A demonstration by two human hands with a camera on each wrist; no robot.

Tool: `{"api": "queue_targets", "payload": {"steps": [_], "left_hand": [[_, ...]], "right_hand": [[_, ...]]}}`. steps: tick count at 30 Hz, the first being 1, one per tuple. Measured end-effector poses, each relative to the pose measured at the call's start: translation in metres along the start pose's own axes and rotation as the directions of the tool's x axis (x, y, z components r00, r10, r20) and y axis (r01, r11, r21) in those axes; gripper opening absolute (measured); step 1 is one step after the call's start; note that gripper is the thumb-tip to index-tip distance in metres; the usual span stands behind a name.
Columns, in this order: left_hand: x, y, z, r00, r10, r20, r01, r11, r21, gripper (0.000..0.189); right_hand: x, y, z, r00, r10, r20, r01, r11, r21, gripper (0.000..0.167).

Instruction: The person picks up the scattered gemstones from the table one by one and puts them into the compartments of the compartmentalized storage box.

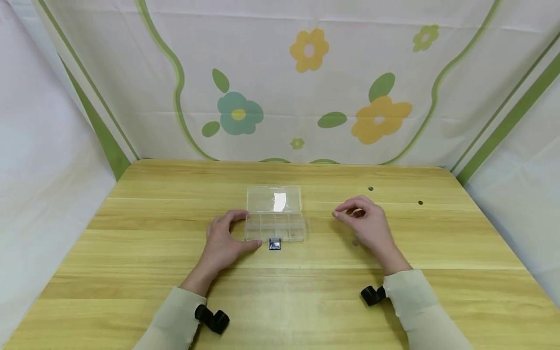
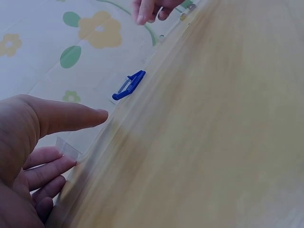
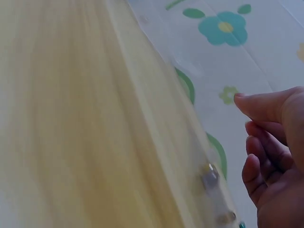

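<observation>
A clear plastic compartment box lies on the table, its transparent lid folded back. On its front side is a dark blue clasp. My left hand holds the box at its left end, thumb at the front edge and fingers toward the back. To the right of the box, my right hand hovers with thumb and index fingertips together; whether something tiny is between them cannot be made out. A small bead-like piece lies below that hand. One small reddish-brown speck shows in a right-hand compartment.
Farther back on the right lie a dark greenish bead-like piece and a brown one. The wooden table meets a flower-printed cloth at its back edge. Black cameras are strapped to both wrists.
</observation>
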State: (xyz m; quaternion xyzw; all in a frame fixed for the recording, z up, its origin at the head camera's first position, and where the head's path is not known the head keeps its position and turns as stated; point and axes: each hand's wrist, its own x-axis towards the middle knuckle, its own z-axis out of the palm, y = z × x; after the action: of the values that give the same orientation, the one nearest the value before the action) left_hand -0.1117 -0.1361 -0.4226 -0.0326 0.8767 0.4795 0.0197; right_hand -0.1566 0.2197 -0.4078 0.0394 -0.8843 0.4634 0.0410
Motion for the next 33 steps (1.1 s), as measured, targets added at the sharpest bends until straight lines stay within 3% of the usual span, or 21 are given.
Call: {"api": "queue_targets", "payload": {"steps": [7, 19, 33], "left_hand": [[-0.001, 0.001, -0.001, 1.0, -0.001, 0.0, 0.001, 1.0, 0.003, 0.078], [-0.001, 0.001, -0.001, 1.0, -0.009, 0.006, 0.009, 1.0, -0.002, 0.079], [0.0, 0.001, -0.001, 1.0, -0.004, 0.018, 0.004, 1.0, 0.005, 0.079]], "right_hand": [[-0.009, 0.018, -0.027, 0.999, 0.047, 0.028, -0.045, 0.997, -0.066, 0.021], [-0.019, 0.032, -0.043, 0.993, 0.067, 0.1, -0.058, 0.994, -0.089, 0.023], [-0.025, 0.041, -0.045, 0.974, -0.021, 0.224, 0.044, 0.994, -0.096, 0.025]]}}
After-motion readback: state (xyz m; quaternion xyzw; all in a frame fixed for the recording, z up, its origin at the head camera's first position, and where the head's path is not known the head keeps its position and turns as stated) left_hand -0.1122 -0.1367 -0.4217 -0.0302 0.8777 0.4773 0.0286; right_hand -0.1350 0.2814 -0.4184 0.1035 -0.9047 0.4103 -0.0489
